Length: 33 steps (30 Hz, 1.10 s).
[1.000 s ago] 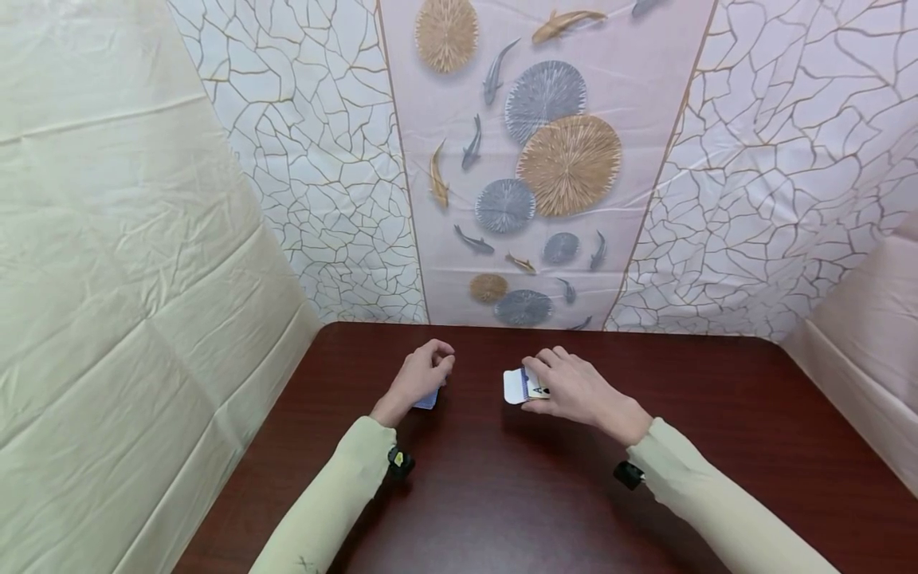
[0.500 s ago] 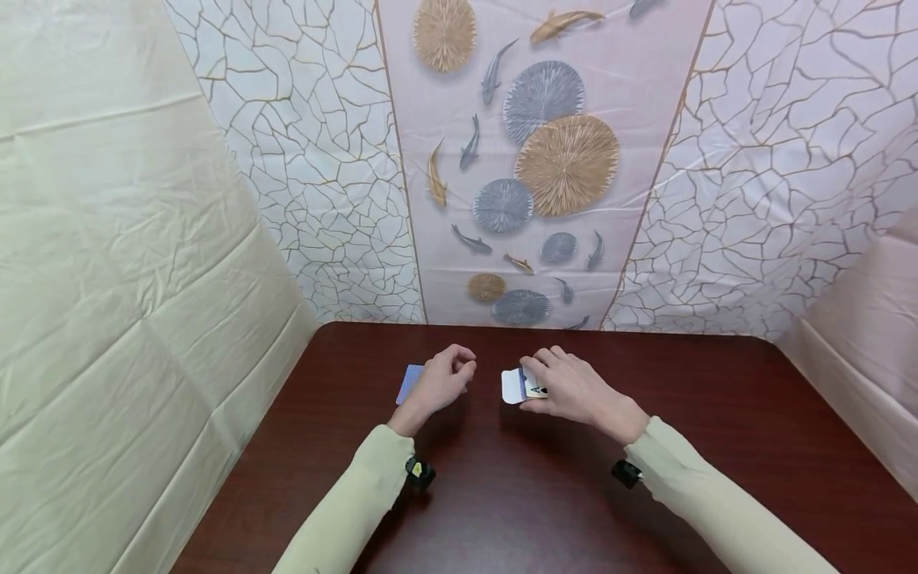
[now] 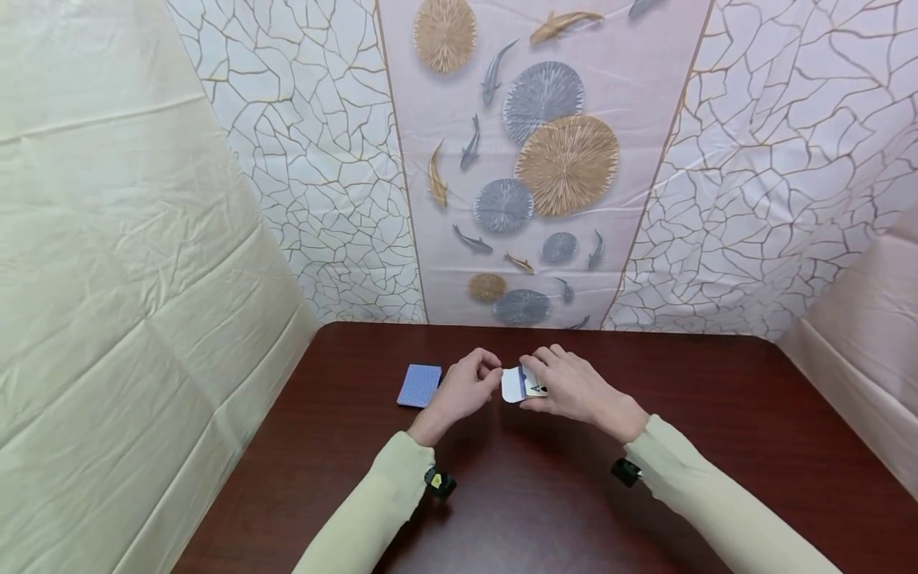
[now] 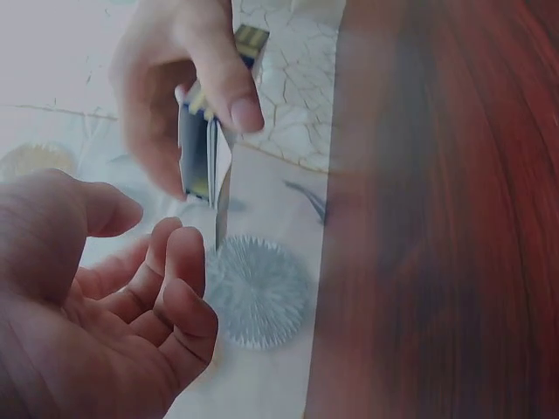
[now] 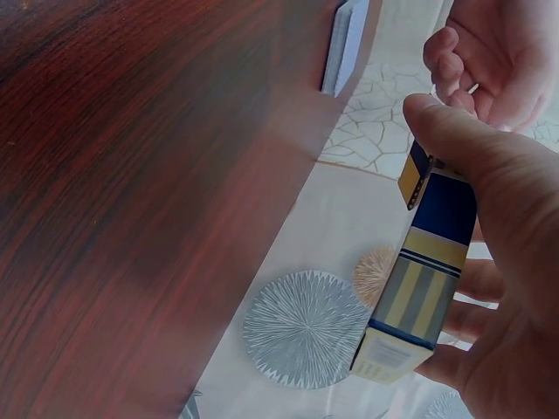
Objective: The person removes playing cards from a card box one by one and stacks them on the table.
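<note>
My right hand point(image 3: 574, 391) grips a playing-card box point(image 5: 428, 279), dark blue with grey and cream stripes, between thumb and fingers. Its white flap point(image 3: 512, 385) stands out toward the left, and an ace shows at the near face in the head view. The left wrist view looks into the box's open end point(image 4: 201, 157). My left hand point(image 3: 466, 387) is just left of the flap, fingers loosely bent and thumb apart, holding nothing; whether a fingertip touches the flap I cannot tell. A stack of blue-backed playing cards point(image 3: 419, 386) lies on the table, left of that hand.
The dark red-brown wooden table point(image 3: 502, 510) reaches back to a patterned cloth wall point(image 3: 344, 239). Pale cloth hangs at the left point(image 3: 143, 319) and right sides. Each wrist wears a small black device point(image 3: 440, 483).
My left hand has moved right, off the card stack and up to the box's flap, so the stack now shows fully. The right hand and the box have stayed in place.
</note>
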Each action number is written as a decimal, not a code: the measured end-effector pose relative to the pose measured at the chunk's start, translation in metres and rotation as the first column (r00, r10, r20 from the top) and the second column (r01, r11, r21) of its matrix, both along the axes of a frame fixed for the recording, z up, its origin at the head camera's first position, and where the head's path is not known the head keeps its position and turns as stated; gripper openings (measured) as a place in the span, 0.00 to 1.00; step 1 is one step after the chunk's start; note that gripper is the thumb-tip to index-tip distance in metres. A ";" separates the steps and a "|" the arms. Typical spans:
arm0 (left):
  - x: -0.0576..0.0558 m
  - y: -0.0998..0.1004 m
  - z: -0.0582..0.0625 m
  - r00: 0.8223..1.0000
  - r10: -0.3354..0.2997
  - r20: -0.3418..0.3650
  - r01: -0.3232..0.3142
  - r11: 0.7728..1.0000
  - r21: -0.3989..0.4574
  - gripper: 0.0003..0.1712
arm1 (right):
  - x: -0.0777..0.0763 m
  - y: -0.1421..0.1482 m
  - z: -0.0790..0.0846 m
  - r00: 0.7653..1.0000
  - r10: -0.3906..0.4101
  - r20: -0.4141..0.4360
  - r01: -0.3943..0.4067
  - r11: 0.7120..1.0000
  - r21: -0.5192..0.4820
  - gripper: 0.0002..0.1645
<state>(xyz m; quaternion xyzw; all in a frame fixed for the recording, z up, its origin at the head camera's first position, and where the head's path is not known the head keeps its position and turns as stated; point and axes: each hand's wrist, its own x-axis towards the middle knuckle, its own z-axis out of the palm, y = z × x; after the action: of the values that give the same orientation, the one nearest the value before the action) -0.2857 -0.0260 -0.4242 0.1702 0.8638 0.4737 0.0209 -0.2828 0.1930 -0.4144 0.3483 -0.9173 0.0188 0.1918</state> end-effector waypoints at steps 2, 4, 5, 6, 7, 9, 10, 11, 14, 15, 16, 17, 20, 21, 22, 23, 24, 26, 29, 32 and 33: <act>0.002 0.004 0.001 1.000 0.003 -0.001 -0.003 1.000 -0.010 0.10 | 0.000 -0.001 0.000 1.000 0.002 -0.001 -0.002 1.000 -0.002 0.41; 0.004 0.008 0.002 1.000 0.011 -0.005 -0.011 1.000 -0.029 0.09 | 0.001 -0.002 0.000 1.000 0.001 0.000 -0.001 1.000 -0.002 0.41; 0.004 0.010 0.001 1.000 0.018 -0.007 -0.018 0.999 -0.040 0.09 | 0.001 -0.002 0.000 1.000 -0.001 0.000 0.001 1.000 0.000 0.41; 0.005 0.012 0.001 1.000 0.026 -0.006 -0.026 0.998 -0.050 0.09 | 0.001 -0.002 0.000 1.000 0.001 0.001 -0.001 1.000 -0.002 0.41; 0.005 0.013 0.001 0.999 0.035 -0.005 -0.035 0.998 -0.060 0.09 | 0.001 -0.002 0.000 1.000 0.002 0.002 -0.002 1.000 -0.002 0.41; 0.006 0.015 0.000 0.999 0.051 -0.002 -0.051 0.995 -0.080 0.10 | 0.002 -0.003 0.000 1.000 0.002 0.005 -0.002 1.000 -0.001 0.42; 0.007 0.016 0.000 0.998 0.058 0.001 -0.058 0.995 -0.086 0.10 | 0.002 -0.003 0.000 1.000 0.003 0.004 -0.003 1.000 0.000 0.42; 0.007 0.017 -0.001 0.998 0.065 0.001 -0.065 0.993 -0.094 0.11 | 0.001 -0.004 0.000 1.000 0.005 0.004 -0.005 1.000 0.000 0.42; 0.007 0.019 -0.002 0.997 0.074 0.016 -0.072 0.992 -0.104 0.12 | 0.001 -0.005 0.000 1.000 0.008 0.001 -0.008 1.000 -0.001 0.42; 0.007 0.019 -0.003 0.997 0.075 0.020 -0.073 0.991 -0.109 0.13 | 0.001 -0.005 -0.001 1.000 0.009 0.000 -0.009 1.000 -0.002 0.42; 0.008 0.020 -0.003 0.997 0.077 0.021 -0.074 0.991 -0.115 0.13 | 0.000 -0.006 -0.001 1.000 0.011 0.000 -0.011 1.000 -0.004 0.42; 0.008 0.020 -0.004 0.997 0.079 0.020 -0.076 0.990 -0.121 0.13 | 0.000 -0.006 -0.001 1.000 0.013 -0.001 -0.013 1.000 -0.006 0.42; 0.008 0.022 -0.006 0.997 0.076 0.011 -0.074 0.988 -0.135 0.13 | 0.001 -0.006 -0.001 1.000 0.016 -0.003 -0.016 1.000 -0.011 0.41; 0.008 0.022 -0.007 0.997 0.075 0.004 -0.073 0.988 -0.138 0.13 | 0.001 -0.006 0.000 1.000 0.017 -0.004 -0.017 1.000 -0.012 0.41; 0.008 0.023 -0.008 0.997 0.075 0.001 -0.075 0.987 -0.141 0.12 | 0.001 -0.006 0.000 1.000 0.017 -0.006 -0.017 1.000 -0.012 0.41; 0.008 0.023 -0.008 0.997 0.076 -0.002 -0.075 0.987 -0.143 0.12 | 0.001 -0.006 0.000 1.000 0.018 -0.008 -0.018 1.000 -0.013 0.41; 0.008 0.024 -0.009 0.997 0.076 -0.003 -0.076 0.987 -0.144 0.12 | 0.001 -0.007 0.000 1.000 0.020 -0.010 -0.020 1.000 -0.014 0.41; 0.008 0.025 -0.010 0.996 0.087 -0.008 -0.087 0.985 -0.151 0.12 | 0.001 -0.007 0.000 1.000 0.022 -0.014 -0.022 1.000 -0.015 0.41; 0.007 0.027 -0.011 0.994 0.112 -0.016 -0.113 0.980 -0.166 0.12 | 0.002 -0.008 0.001 1.000 0.023 -0.017 -0.023 1.000 -0.014 0.41; 0.007 0.028 -0.013 0.991 0.133 -0.020 -0.134 0.973 -0.187 0.12 | 0.002 -0.009 0.001 1.000 0.021 -0.014 -0.022 1.000 -0.015 0.41; 0.006 0.028 -0.013 0.991 0.135 -0.018 -0.136 0.972 -0.189 0.12 | 0.002 -0.009 0.001 1.000 0.021 -0.012 -0.021 1.000 -0.014 0.41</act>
<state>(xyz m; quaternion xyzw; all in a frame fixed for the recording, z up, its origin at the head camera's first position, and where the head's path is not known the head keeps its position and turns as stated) -0.2796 0.0023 -0.4377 0.1094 0.9147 0.3890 0.0023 -0.2813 0.1843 -0.4131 0.3565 -0.9124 0.0254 0.1997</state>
